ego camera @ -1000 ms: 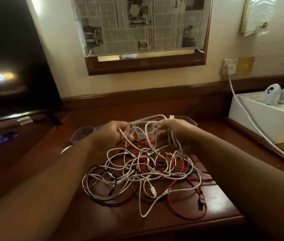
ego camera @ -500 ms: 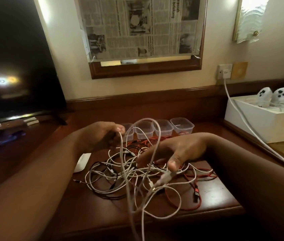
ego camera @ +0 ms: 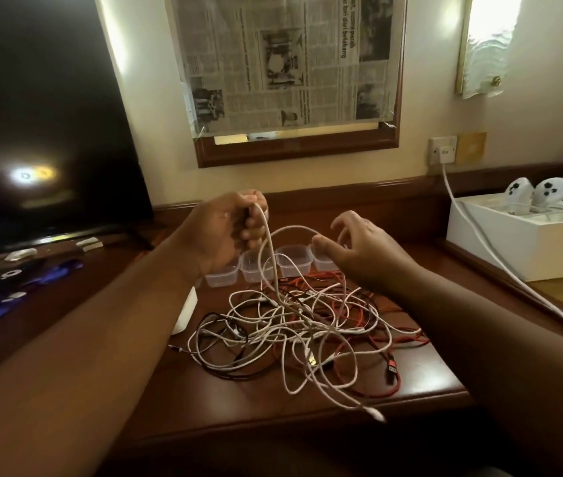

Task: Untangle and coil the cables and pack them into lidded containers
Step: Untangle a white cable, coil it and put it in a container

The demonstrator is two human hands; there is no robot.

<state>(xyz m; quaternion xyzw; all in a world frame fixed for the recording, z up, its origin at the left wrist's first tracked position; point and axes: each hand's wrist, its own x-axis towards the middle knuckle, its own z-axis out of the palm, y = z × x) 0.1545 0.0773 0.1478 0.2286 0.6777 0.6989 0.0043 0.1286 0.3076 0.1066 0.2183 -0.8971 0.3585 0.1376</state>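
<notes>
Above tangle (ego camera: 304, 325): left hand (ego camera: 225, 232) grips white cable (ego camera: 268, 242).

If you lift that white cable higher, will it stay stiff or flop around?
Probably flop. The white cable already droops in loose loops from the left hand that grips it. It likely tugs the cable pile along, since it runs into that tangle. It looks thin, so probably light. The right hand could steady a loop.

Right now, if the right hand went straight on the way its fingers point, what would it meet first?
The right hand points left toward the left hand. It would probably first meet the raised loop of white cable arching between them, though depth is unclear.
</notes>
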